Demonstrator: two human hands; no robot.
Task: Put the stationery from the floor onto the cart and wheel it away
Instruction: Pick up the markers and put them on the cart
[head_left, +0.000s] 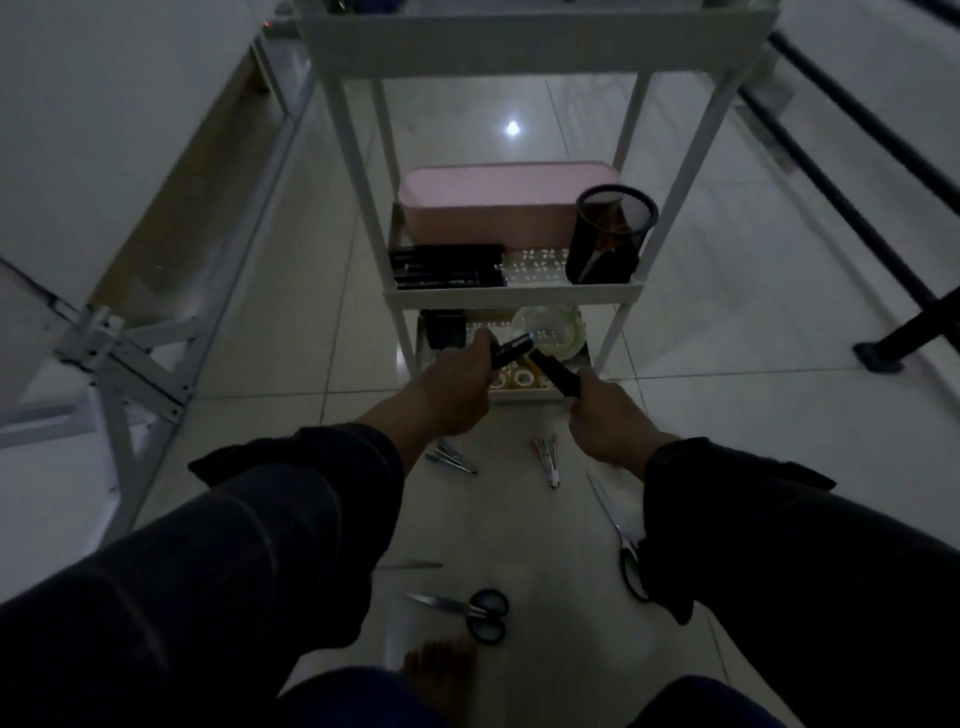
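A white three-tier cart (509, 297) stands ahead of me on the tiled floor. My left hand (457, 382) grips a black marker (511, 349) over the bottom shelf. A second black marker (558, 374) is gripped in my right hand (605, 421), just in front of that shelf. On the floor near me lie black-handled scissors (475, 613), a second pair of scissors (621, 535) by my right sleeve, pens (453, 458) and a clip-like item (548, 460).
The middle shelf holds a pink box (493, 208), a black mesh pen cup (610, 234) and a row of black markers (447, 266). Tape rolls (550, 325) lie on the bottom shelf. A white metal frame (130, 364) stands left; black rails (857, 171) run right.
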